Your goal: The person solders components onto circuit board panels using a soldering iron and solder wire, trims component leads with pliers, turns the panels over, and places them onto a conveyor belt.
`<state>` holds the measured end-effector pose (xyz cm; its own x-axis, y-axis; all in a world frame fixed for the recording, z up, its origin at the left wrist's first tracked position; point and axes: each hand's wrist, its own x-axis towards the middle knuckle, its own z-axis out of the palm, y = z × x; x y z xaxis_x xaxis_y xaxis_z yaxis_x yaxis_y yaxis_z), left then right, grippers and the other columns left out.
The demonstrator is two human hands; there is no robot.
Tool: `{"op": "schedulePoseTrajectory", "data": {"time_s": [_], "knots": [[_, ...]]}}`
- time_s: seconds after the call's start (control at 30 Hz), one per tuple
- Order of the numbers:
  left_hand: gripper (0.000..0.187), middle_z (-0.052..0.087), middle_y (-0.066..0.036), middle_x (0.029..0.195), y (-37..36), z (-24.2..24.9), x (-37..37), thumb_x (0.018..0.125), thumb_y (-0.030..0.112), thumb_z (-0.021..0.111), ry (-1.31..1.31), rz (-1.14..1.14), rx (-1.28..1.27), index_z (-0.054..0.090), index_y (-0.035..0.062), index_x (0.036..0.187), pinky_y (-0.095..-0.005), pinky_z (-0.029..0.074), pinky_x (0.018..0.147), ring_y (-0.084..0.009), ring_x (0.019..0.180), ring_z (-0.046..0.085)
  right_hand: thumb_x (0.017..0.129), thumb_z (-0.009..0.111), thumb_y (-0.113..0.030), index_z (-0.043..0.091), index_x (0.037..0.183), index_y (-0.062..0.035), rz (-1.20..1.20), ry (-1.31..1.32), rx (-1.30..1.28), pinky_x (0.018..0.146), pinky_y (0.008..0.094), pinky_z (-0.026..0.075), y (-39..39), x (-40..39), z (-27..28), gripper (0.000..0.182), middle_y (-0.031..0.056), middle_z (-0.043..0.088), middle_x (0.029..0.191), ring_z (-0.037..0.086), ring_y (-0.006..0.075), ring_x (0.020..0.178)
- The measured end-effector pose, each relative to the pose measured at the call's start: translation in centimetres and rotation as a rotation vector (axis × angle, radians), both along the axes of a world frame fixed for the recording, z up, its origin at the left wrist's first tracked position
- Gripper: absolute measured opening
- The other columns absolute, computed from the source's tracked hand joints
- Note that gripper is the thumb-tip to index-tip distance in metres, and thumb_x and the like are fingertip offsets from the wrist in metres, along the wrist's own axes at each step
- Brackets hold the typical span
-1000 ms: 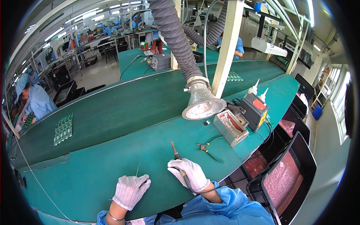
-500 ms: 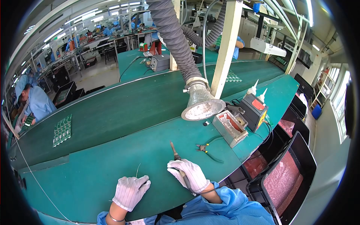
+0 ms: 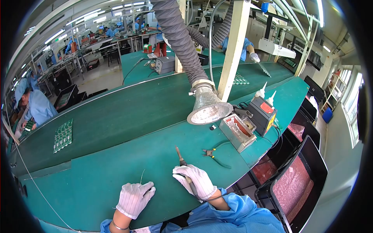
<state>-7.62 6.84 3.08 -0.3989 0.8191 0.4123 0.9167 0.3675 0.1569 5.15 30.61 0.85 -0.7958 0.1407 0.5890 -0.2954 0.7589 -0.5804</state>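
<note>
Right hand (image 3: 194,180), white striped glove, is reaching in from the lower right with the forearm slanting up and leftward, back of the hand facing up. Its fingers are closing together around the grip of a soldering iron (image 3: 182,159). The iron is lying at a slant over the near part of the green bench (image 3: 116,163), roughly mid-width in the view; its long axis is running away from the wearer and slightly left, bare tip pointing to the far side, cord trailing back over the wrist. Whether the tip is touching the mat, cannot tell. Left hand (image 3: 135,199), gloved likewise, is resting low on the bench, well apart from the iron, knuckles up, forearm rising from the lower left. Its fingers are curling in around a thin wire (image 3: 142,175) (fine as a hair in this view), which is standing up past the index finger and leaning a little right; the exact pinch is hiding beneath the glove. Cutting pliers (image 3: 210,152) are lying right of the iron, jaws facing left, handles spreading right. Beyond them a metal box (image 3: 237,133) is sitting beside a dark soldering station (image 3: 261,115). An extraction funnel (image 3: 210,112) is hanging above the bench, left of the box.
</note>
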Motion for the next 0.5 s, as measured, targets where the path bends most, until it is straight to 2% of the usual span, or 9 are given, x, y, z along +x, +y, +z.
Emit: {"op": "schedulePoseTrajectory", "data": {"time_s": [0.33, 0.43, 0.5], "knots": [[0.017, 0.059, -0.005, 0.063, -0.08, 0.00, -0.02, 0.090, 0.028, 0.075, -0.004, 0.005, -0.016, 0.075, 0.0133, 0.098, -0.0379, 0.045, 0.059, -0.0235, 0.058, 0.060, 0.094, 0.061, -0.010, 0.059, 0.128, -0.0117, -0.002, -0.028, 0.000, 0.082, 0.0432, 0.054, 0.05, 0.17, -0.06, 0.034, 0.0127, 0.069, 0.113, 0.067, 0.0361, 0.099], [0.016, 0.060, -0.005, 0.063, -0.07, 0.06, -0.03, 0.090, 0.027, 0.075, -0.002, 0.003, -0.019, 0.075, 0.0130, 0.098, -0.0378, 0.045, 0.059, -0.0234, 0.058, 0.060, 0.093, 0.063, -0.009, 0.060, 0.128, -0.0125, -0.009, 0.038, -0.005, 0.083, 0.0430, 0.055, -0.09, 0.02, -0.53, 0.035, 0.0128, 0.070, 0.116, 0.067, 0.0365, 0.099], [0.016, 0.060, -0.005, 0.063, -0.08, 0.06, -0.04, 0.090, 0.027, 0.075, 0.000, 0.001, -0.014, 0.075, 0.0129, 0.098, -0.0376, 0.045, 0.059, -0.0231, 0.058, 0.060, 0.091, 0.067, -0.007, 0.064, 0.122, -0.0113, -0.030, 0.108, -0.032, 0.080, 0.0415, 0.056, -0.38, 0.08, 0.11, 0.032, 0.0126, 0.071, 0.113, 0.069, 0.0351, 0.094]]}}
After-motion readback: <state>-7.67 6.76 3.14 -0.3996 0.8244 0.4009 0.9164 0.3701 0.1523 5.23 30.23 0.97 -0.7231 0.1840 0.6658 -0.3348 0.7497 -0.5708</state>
